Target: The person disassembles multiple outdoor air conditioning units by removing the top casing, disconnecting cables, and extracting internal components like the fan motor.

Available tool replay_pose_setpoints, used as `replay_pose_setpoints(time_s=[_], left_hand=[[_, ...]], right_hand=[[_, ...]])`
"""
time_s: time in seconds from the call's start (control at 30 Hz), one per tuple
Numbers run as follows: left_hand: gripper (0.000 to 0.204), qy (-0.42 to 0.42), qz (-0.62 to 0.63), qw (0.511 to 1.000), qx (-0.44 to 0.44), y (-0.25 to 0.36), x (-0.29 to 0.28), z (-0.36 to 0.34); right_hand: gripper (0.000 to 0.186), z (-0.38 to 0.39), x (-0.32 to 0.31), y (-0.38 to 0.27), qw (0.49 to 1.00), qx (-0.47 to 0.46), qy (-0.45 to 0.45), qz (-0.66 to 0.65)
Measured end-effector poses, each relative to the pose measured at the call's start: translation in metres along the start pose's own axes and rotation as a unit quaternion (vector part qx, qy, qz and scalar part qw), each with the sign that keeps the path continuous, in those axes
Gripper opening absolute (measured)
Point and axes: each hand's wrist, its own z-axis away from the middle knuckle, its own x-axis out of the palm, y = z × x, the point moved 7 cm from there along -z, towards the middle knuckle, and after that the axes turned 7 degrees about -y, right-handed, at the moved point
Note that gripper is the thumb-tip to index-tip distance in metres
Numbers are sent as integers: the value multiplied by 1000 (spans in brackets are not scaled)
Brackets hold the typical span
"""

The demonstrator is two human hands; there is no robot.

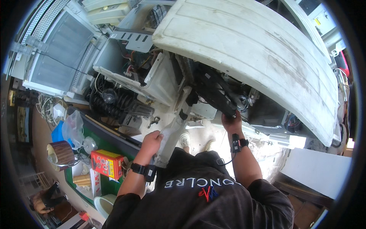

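Note:
My left hand point(151, 142) is closed on the edge of a long, narrow off-white panel point(171, 133), which runs away from me toward the open machine. My right hand point(231, 121) reaches under the large, grimy white cover point(244, 42). Its fingers are closed at the near end of a long black part point(215, 89), whose exact kind I cannot make out; the fingertips are partly hidden. Left of that black part, a white housing point(162, 78) stands beside exposed coloured wiring point(139, 65).
Black hoses and parts point(110, 99) lie left of the housing. Nearer, a green container point(110, 187) holds a red box point(106, 163). A blue-grey panelled unit point(63, 49) stands far left, a white sheet point(314, 171) at right. Another person point(44, 200) is at lower left.

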Motion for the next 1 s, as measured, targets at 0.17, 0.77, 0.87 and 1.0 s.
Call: replay_pose_setpoints(time_s=[0.17,0.77,0.87,1.0], left_hand=[[27,-9,4,1000,-14,-2,0,4],[28,-36,-43,998,-27,-4,3,17],[27,-36,-62,997,-34,-4,-17,30],[24,-29,-141,989,-37,-2,-49,50]], right_hand=[[24,15,20,-8,986,-53,-52,146],[42,-13,42,-47,973,-121,-49,189],[40,2,36,-40,982,-99,-37,158],[33,4,-10,-55,964,-41,10,263]])
